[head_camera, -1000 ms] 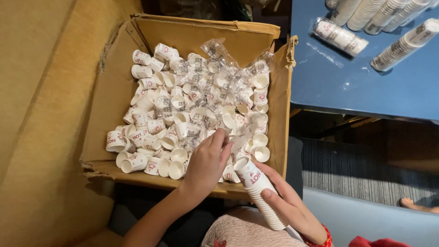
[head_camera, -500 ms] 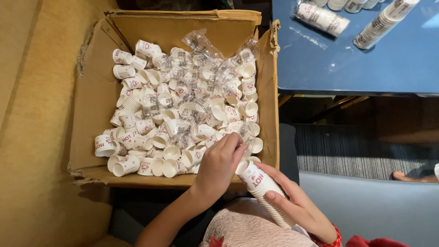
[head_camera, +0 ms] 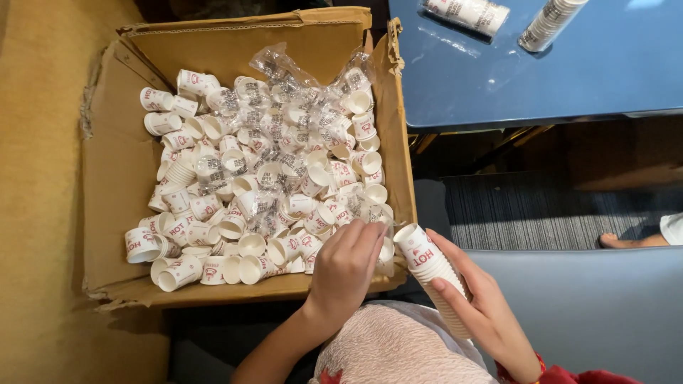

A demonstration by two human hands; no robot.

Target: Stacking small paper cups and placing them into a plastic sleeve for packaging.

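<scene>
An open cardboard box holds a heap of small white paper cups with red print, some still in clear plastic wrap. My left hand reaches over the box's near right corner, fingers curled on loose cups there; whether it grips one is hidden. My right hand holds a stack of nested paper cups, tilted with its open end toward the box's corner, just outside the box.
A blue table at the upper right carries two lying stacks of cups. A grey seat edge is at the right, a striped rug below the table. Another person's bare foot shows at the right edge.
My left hand has shifted slightly right along the box's near corner. The stack in my right hand stays beside the box.
</scene>
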